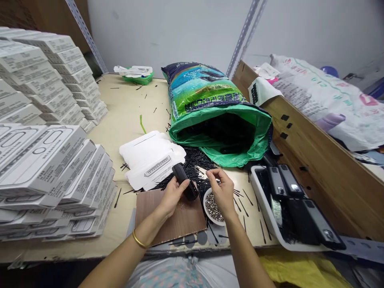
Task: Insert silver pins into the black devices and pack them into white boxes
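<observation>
My left hand (172, 196) is closed around a black oblong plastic piece (185, 182), tilted above a brown wood-grain board (171, 208). Fingers and thumb of my right hand (221, 188) are pinched together just right of the black piece, apart from it; whatever they hold is too small or hidden to make out. Under that hand sits a white bowl (207, 212) of small silver metal parts (212, 206), partly covered by it. Behind both hands lies a heap of thin black stick-like pieces (195, 160), with more scattered across the table (126, 224).
Stacked white boxes (42, 160) fill the left side. Flattened white cartons (153, 156) lie behind the board. An open green-lined sack (222, 120) stands at the back. To the right are a white tray (271, 228) of black devices (289, 182) and a wooden side board (324, 172).
</observation>
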Available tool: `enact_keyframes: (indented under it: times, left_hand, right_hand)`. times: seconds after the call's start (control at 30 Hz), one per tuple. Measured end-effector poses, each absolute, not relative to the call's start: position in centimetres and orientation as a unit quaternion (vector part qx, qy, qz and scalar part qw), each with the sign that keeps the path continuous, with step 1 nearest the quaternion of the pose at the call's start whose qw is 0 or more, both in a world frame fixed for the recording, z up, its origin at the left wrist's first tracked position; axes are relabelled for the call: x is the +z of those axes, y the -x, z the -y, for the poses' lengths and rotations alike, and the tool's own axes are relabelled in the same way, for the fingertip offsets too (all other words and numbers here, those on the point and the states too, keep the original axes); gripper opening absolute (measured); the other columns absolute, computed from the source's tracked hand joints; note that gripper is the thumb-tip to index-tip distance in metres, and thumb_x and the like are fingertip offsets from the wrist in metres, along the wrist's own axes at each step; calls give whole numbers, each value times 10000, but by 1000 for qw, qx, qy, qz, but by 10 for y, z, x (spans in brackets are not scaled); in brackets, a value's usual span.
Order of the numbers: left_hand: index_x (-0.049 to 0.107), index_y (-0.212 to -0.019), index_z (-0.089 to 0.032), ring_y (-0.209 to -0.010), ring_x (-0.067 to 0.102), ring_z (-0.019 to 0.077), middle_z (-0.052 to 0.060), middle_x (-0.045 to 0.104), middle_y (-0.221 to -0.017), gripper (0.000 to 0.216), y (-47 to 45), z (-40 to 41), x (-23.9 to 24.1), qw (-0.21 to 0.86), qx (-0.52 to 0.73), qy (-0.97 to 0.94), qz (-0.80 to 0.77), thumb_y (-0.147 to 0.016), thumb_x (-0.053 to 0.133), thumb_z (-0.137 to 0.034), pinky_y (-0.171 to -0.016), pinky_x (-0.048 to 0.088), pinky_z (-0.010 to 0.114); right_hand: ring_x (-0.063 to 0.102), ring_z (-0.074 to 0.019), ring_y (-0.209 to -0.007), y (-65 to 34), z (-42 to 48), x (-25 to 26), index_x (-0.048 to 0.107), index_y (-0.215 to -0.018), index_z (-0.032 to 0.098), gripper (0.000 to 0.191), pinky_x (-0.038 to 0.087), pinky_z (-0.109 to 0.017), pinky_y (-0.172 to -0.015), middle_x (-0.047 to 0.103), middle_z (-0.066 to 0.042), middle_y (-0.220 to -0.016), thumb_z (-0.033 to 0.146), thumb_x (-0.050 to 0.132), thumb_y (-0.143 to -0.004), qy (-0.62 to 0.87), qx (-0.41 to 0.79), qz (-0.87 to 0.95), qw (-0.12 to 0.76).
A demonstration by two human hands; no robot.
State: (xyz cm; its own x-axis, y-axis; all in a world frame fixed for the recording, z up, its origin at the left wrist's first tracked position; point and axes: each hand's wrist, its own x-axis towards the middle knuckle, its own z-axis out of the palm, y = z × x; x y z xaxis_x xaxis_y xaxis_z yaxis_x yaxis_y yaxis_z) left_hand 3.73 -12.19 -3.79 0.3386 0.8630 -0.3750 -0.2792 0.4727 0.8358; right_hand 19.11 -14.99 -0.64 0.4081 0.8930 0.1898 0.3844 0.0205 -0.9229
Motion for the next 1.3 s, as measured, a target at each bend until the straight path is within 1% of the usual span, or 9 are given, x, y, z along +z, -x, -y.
enact_keyframes:
  times: [0.2, 0.33, 0.53, 0.63, 0.77, 0.83, 0.97, 1.13, 1.3]
  left_hand:
    - [569, -1082, -50, -908, 635, 211, 160, 659, -1058, 584, -32, 123, -42, 746, 343, -363, -440, -673, 777, -412, -791, 500, 295]
    - [458, -1245, -136, -853, 631, 165, 121, 636, -1122, 621, -10, 122, 1, 754, 407, -314, -407, -757, 723, -415, -728, 507, 265]
    - [555, -1102, -139, -761, 643, 168, 103, 669, -970, 504, -12, 123, 32, 876, 296, -280, -256, -729, 749, -416, -690, 513, 272]
    - [620, -963, -97, -708, 638, 177, 120, 674, -856, 530, -19, 124, 10, 901, 195, -299, -245, -712, 709, -556, -706, 513, 304]
    - [655, -1029, -86, -873, 635, 190, 144, 665, -984, 561, -1, 117, -15, 790, 267, -397, -384, -775, 628, -586, -821, 488, 306]
    - [636, -1088, -90, -963, 615, 196, 143, 654, -1038, 571, 14, 111, -18, 730, 359, -378, -441, -780, 631, -571, -898, 462, 316]
    - [614, -1108, -90, -976, 604, 196, 131, 651, -1023, 585, 32, 103, -16, 688, 424, -344, -477, -759, 655, -558, -932, 447, 333]
    - [608, -1104, -101, -1035, 577, 218, 129, 646, -1043, 610, 37, 93, -20, 615, 430, -429, -502, -747, 641, -595, -951, 418, 334]
    - [583, -1116, -128, -1062, 566, 228, 120, 636, -1095, 465, 48, 79, -26, 488, 401, -557, -539, -837, 558, -499, -964, 401, 348]
  right_hand:
    - [552, -153, -781, -177, 120, -4, 626, -811, 167, 164, 419, -294, -744, 620, -22, -810, 294, 546, -877, 637, 232, 557, 480]
    - [559, -157, -788, -177, 121, 1, 631, -819, 171, 173, 428, -305, -757, 624, -33, -824, 328, 575, -865, 635, 255, 524, 508]
    - [595, -180, -1000, -171, 135, 15, 485, -1234, 254, 498, 492, -325, -843, 578, -66, -1199, 474, 629, -811, 421, 584, 350, 599]
    - [631, -174, -782, -166, 141, 28, 516, -1108, 218, 437, 513, -306, -669, 625, -61, -995, 444, 676, -771, 452, 619, 328, 552]
    - [601, -207, -952, -159, 164, 26, 531, -977, 220, 193, 487, -388, -833, 573, -60, -963, 362, 581, -855, 587, 262, 377, 667]
    - [561, -238, -1021, -148, 175, 12, 551, -925, 236, 133, 464, -438, -872, 555, -84, -981, 356, 520, -877, 578, 191, 477, 634]
    - [557, -182, -810, -132, 169, -20, 548, -916, 211, 137, 475, -363, -759, 555, -53, -856, 323, 566, -840, 574, 302, 526, 549]
    - [552, -136, -667, -157, 141, -29, 393, -1076, 226, 440, 482, -295, -646, 524, 10, -772, 448, 636, -784, 548, 505, 267, 611]
    - [571, -156, -686, -180, 127, -38, 408, -1082, 225, 487, 496, -331, -658, 524, 14, -767, 494, 648, -755, 562, 516, 256, 594]
